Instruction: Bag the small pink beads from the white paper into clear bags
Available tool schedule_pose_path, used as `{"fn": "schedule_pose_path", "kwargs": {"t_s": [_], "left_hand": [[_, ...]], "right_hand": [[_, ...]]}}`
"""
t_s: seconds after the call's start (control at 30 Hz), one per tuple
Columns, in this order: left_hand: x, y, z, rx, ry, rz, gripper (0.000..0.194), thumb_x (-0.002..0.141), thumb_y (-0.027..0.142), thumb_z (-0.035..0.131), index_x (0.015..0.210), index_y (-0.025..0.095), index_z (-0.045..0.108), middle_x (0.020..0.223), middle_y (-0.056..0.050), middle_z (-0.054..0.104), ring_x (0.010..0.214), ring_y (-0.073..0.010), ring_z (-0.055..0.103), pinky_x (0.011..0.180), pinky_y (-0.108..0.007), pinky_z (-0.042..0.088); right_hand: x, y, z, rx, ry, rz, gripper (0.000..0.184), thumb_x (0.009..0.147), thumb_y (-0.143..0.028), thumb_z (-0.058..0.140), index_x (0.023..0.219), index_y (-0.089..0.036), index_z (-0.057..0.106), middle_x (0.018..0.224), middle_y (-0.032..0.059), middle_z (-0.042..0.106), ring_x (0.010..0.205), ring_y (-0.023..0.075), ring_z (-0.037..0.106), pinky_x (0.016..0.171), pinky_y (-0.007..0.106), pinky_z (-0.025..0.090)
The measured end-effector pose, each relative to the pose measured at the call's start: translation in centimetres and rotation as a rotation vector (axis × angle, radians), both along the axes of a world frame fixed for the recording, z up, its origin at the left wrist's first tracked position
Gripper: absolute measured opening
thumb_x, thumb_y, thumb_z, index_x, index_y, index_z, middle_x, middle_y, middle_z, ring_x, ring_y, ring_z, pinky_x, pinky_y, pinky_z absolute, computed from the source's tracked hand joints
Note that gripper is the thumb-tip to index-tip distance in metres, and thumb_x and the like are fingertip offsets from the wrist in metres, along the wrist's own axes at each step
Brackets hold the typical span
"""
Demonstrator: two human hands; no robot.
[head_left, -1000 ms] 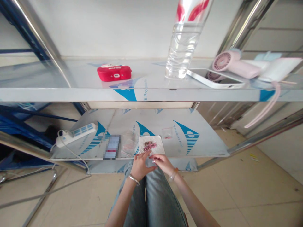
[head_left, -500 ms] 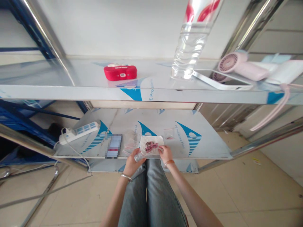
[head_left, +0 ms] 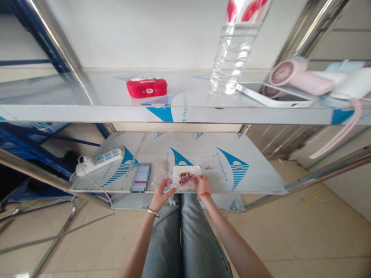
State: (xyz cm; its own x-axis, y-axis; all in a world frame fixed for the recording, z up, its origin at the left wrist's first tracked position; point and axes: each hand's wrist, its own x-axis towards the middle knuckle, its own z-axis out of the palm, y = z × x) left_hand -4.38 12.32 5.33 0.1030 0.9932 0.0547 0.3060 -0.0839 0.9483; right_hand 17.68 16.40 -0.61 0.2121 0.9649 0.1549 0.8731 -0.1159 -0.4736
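Note:
A white pad (head_left: 176, 170) lies at the front edge of the lower shelf. Dark pink beads (head_left: 187, 178) are heaped on it beside a small brownish piece too tiny to name. My right hand (head_left: 203, 186) is closed in a pinch at the right end of the beads. Left of the pad, my left hand (head_left: 160, 196) has its thumb and fingers curled about a crumpled clear plastic bag (head_left: 171, 200), which hangs over the edge. Other clear bags (head_left: 160, 170) lie just behind that hand. A small zip bag (head_left: 208, 163) with reddish bits rests behind my right hand.
A phone (head_left: 141, 177) and a white power strip (head_left: 100, 161) with its cord are on the left of the lower shelf (head_left: 257, 173). The upper shelf (head_left: 199, 114) holds a red case (head_left: 147, 88), a water bottle (head_left: 232, 58), a white-framed object (head_left: 269, 101) and a pink handheld fan (head_left: 307, 81).
My left hand has shifted slightly left, and the plastic now hangs lower beneath it. My right hand stays at the beads. The whole view has moved a little.

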Motion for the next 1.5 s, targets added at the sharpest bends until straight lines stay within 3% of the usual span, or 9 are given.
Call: {"fn": "schedule_pose_path", "kwargs": {"t_s": [0.17, 0.33, 0.47, 0.57, 0.67, 0.87, 1.07, 1.33, 1.5], "left_hand": [[0.5, 0.8, -0.2, -0.031, -0.073, -0.022, 0.039, 0.074, 0.042, 0.064, 0.104, 0.018, 0.058, 0.106, -0.009, 0.067, 0.103, -0.0226, 0.062, 0.089, -0.036, 0.047], [1.9, 1.4, -0.4, -0.052, -0.050, -0.018, 0.042, 0.072, 0.042, 0.066, 0.105, 0.017, 0.059, 0.103, -0.008, 0.068, 0.101, -0.0225, 0.061, 0.086, -0.035, 0.048], [3.0, 1.6, 0.4, -0.041, -0.035, -0.093, 0.043, 0.072, 0.038, 0.068, 0.109, 0.018, 0.059, 0.105, -0.007, 0.068, 0.102, -0.0227, 0.061, 0.087, -0.036, 0.047], [3.5, 1.9, 1.0, -0.058, -0.038, -0.146, 0.047, 0.072, 0.038, 0.068, 0.114, 0.019, 0.057, 0.109, -0.008, 0.067, 0.104, -0.0235, 0.061, 0.086, -0.036, 0.048], [3.7, 2.2, 1.1, -0.051, -0.058, -0.166, 0.046, 0.072, 0.039, 0.068, 0.112, 0.018, 0.057, 0.107, -0.008, 0.068, 0.103, -0.0233, 0.062, 0.084, -0.036, 0.048], [2.9, 2.2, -0.5, -0.049, -0.121, -0.102, 0.041, 0.070, 0.038, 0.070, 0.103, 0.015, 0.058, 0.103, -0.009, 0.068, 0.099, -0.0227, 0.063, 0.085, -0.036, 0.049], [1.7, 1.9, -1.2, -0.121, -0.161, -0.066, 0.044, 0.068, 0.032, 0.075, 0.107, 0.019, 0.058, 0.112, -0.009, 0.065, 0.110, -0.0232, 0.059, 0.090, -0.036, 0.048], [-1.4, 1.4, -1.0, -0.159, -0.244, -0.041, 0.052, 0.066, 0.025, 0.075, 0.113, 0.020, 0.054, 0.122, -0.010, 0.061, 0.118, -0.0256, 0.054, 0.095, -0.040, 0.046], [-1.0, 1.5, -0.7, -0.178, -0.303, -0.053, 0.048, 0.066, 0.021, 0.075, 0.110, 0.020, 0.054, 0.118, -0.009, 0.063, 0.119, -0.0243, 0.053, 0.096, -0.039, 0.046]], "right_hand": [[0.8, 1.0, 1.4, 0.244, 0.295, -0.033, 0.021, 0.080, -0.031, 0.058, 0.078, -0.013, 0.069, 0.081, 0.0102, 0.066, 0.082, 0.0205, 0.059, 0.085, 0.034, 0.044], [0.5, 0.9, 7.0, 0.460, 0.480, -0.011, 0.026, 0.081, -0.038, 0.057, 0.076, -0.013, 0.066, 0.080, 0.0092, 0.066, 0.078, 0.0182, 0.058, 0.081, 0.032, 0.045], [-0.8, -0.5, 10.6, 0.501, 0.491, 0.138, 0.023, 0.083, -0.037, 0.057, 0.079, -0.016, 0.066, 0.084, 0.0070, 0.065, 0.084, 0.0168, 0.058, 0.082, 0.029, 0.045], [-1.7, -1.3, 11.4, 0.420, 0.427, 0.297, 0.020, 0.084, -0.035, 0.059, 0.080, -0.017, 0.068, 0.087, 0.0067, 0.065, 0.089, 0.0172, 0.058, 0.087, 0.030, 0.043], [-1.7, -1.2, 10.7, 0.297, 0.352, 0.345, 0.021, 0.084, -0.036, 0.058, 0.086, -0.019, 0.070, 0.094, 0.0071, 0.068, 0.095, 0.0186, 0.059, 0.092, 0.032, 0.041], [0.7, 0.2, 6.6, 0.110, 0.210, 0.116, 0.018, 0.082, -0.024, 0.058, 0.093, -0.017, 0.070, 0.100, 0.0077, 0.068, 0.098, 0.0213, 0.060, 0.090, 0.034, 0.042], [0.9, -0.1, 2.8, -0.141, 0.031, 0.094, 0.016, 0.078, -0.023, 0.063, 0.090, -0.015, 0.072, 0.098, 0.0114, 0.065, 0.096, 0.0242, 0.059, 0.085, 0.034, 0.042], [-1.2, 0.1, 2.3, -0.148, -0.026, 0.068, 0.018, 0.081, -0.030, 0.060, 0.090, -0.018, 0.072, 0.099, 0.0109, 0.061, 0.097, 0.0249, 0.054, 0.086, 0.036, 0.037], [-1.2, -0.1, 2.4, -0.168, -0.061, 0.076, 0.021, 0.084, -0.029, 0.057, 0.096, -0.018, 0.070, 0.102, 0.0120, 0.059, 0.099, 0.0253, 0.051, 0.083, 0.035, 0.033]]}}
